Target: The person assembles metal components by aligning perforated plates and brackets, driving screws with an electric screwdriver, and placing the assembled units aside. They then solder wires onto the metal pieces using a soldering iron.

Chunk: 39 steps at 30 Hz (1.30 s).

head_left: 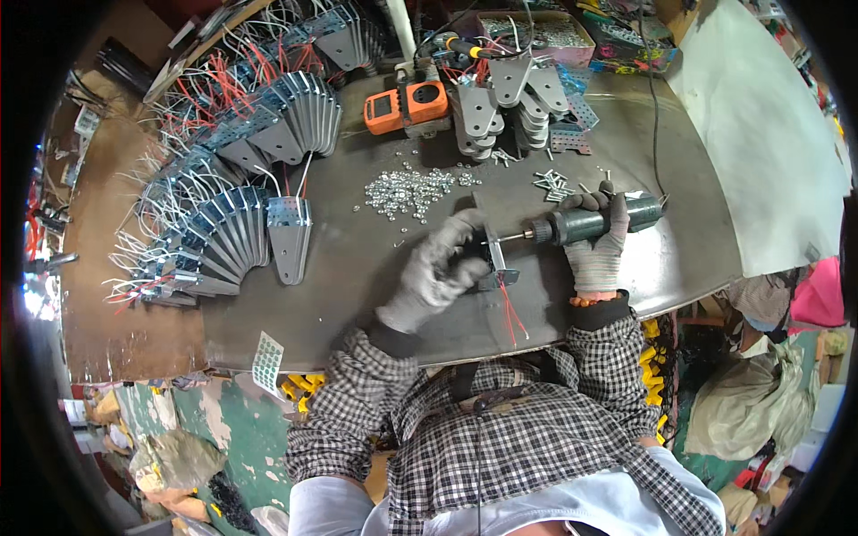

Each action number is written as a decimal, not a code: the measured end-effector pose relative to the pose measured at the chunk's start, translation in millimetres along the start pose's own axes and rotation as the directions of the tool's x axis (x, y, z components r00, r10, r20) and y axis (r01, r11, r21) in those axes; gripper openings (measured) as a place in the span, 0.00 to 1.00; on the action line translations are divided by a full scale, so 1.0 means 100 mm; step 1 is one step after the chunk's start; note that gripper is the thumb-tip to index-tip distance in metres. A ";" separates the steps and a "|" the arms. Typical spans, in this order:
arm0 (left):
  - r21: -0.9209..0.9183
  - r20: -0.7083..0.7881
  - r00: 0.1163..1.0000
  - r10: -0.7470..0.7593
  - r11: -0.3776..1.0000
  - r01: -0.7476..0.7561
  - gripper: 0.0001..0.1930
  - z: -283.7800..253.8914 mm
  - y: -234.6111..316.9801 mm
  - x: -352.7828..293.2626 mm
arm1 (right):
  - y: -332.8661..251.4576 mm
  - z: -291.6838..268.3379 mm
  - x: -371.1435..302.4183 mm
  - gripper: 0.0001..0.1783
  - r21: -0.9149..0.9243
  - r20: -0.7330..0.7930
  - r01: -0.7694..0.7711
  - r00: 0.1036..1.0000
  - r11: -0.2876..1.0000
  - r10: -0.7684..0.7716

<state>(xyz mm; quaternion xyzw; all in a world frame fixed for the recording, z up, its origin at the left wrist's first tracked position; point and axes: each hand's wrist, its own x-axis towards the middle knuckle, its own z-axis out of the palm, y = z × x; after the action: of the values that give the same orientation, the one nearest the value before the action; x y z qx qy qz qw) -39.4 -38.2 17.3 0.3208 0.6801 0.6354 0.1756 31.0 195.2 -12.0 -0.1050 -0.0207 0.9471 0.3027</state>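
Observation:
My left hand, in a grey glove, is closed at the left side of a narrow metal bracket stood on edge, its fingers pinching near the plate's middle. Red wires trail from the bracket's near end toward the table edge. My right hand, gloved too, is wrapped round a dark electric screwdriver lying sideways. Its bit points left and meets the bracket's right face, or nearly so. Left of the far end lies a pile of small nuts. Loose screws lie beyond the screwdriver.
Rows of wired grey bracket assemblies fan out on the left. Stacked bare grey plates stand at the back beside an orange meter. The screwdriver's cord runs to the back. A pale sheet covers the right side.

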 end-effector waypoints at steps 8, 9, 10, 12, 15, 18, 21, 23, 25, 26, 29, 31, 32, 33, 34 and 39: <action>0.952 -0.275 0.954 -0.116 0.106 0.287 0.04 -1.33 -0.19 0.25 | 0.02 0.02 -0.05 0.18 -0.004 0.071 -0.014 0.997 1.000 0.014; 0.951 -0.273 0.947 -0.171 0.100 0.292 0.04 -1.35 -0.19 0.28 | 0.02 0.02 -0.05 0.18 0.007 0.071 -0.010 0.997 1.000 0.009; 0.951 -0.275 0.946 -0.169 0.099 0.294 0.04 -1.37 -0.20 0.30 | 0.02 0.02 -0.04 0.18 0.017 0.072 -0.007 0.997 1.000 0.005; 0.892 -0.302 0.907 -0.295 0.250 0.378 0.04 -1.32 -0.13 0.35 | 0.01 -0.01 -0.03 0.18 0.015 0.078 -0.004 0.997 1.000 0.003; 0.899 -0.202 0.954 -0.220 0.345 0.269 0.07 -1.42 -0.20 0.24 | 0.00 -0.01 -0.02 0.19 0.004 0.078 -0.001 0.997 1.000 0.000; 0.846 -0.306 0.913 -0.271 0.363 0.391 0.10 -1.40 -0.19 0.19 | 0.01 -0.01 -0.01 0.20 0.006 0.076 -0.006 0.997 1.000 0.005; 0.907 -0.246 0.939 -0.242 0.285 0.311 0.08 -1.36 -0.16 0.20 | 0.02 0.00 -0.02 0.20 0.023 0.080 -0.018 0.997 1.000 0.016; 0.930 -0.240 0.922 -0.303 0.200 0.308 0.06 -1.29 -0.10 0.28 | 0.02 0.00 -0.03 0.20 0.029 0.074 -0.020 0.997 0.999 0.018; 0.949 -0.235 0.901 -0.364 0.115 0.294 0.04 -1.27 -0.15 0.30 | 0.01 -0.01 -0.03 0.21 0.011 0.074 -0.020 0.997 1.000 0.019; 0.975 -0.212 0.933 -0.292 0.006 0.223 0.04 -1.27 -0.20 0.28 | 0.01 -0.02 -0.03 0.21 0.011 0.073 -0.021 0.997 1.000 0.020; 0.978 -0.197 0.958 -0.207 0.028 0.207 0.05 -1.28 -0.29 0.22 | 0.00 -0.04 -0.02 0.21 0.011 0.068 -0.020 0.997 1.000 0.020; 0.852 -0.200 0.967 -0.158 0.460 0.252 0.05 -1.08 -0.15 0.16 | 0.00 -0.04 0.00 0.22 0.010 0.043 -0.016 0.999 1.000 0.015; 0.665 -0.191 0.974 -0.121 0.714 0.219 0.04 -0.84 -0.06 0.09 | -0.02 -0.05 -0.01 0.22 0.028 0.047 -0.029 0.999 0.999 0.027; 0.425 -0.221 0.964 -0.150 0.875 0.233 0.03 -0.69 -0.13 -0.03 | 0.03 -0.02 -0.03 0.22 0.034 0.050 -0.042 0.998 0.999 0.040; -0.203 -0.192 0.930 -0.314 0.940 0.276 0.05 -0.55 -0.27 -0.08 | 0.05 -0.01 -0.03 0.21 0.040 0.056 -0.055 0.997 0.998 0.053; -0.002 -0.288 0.951 -0.117 0.993 0.122 0.07 0.21 -0.16 -0.10 | 0.02 -0.04 0.00 0.21 0.045 0.052 -0.038 0.998 0.998 0.036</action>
<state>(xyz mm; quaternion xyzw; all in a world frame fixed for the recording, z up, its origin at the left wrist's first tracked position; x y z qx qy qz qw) -21.4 -28.9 -2.5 0.1847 0.7216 0.6579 0.1106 30.7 193.2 -16.2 -0.0741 -0.0046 0.9551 0.2868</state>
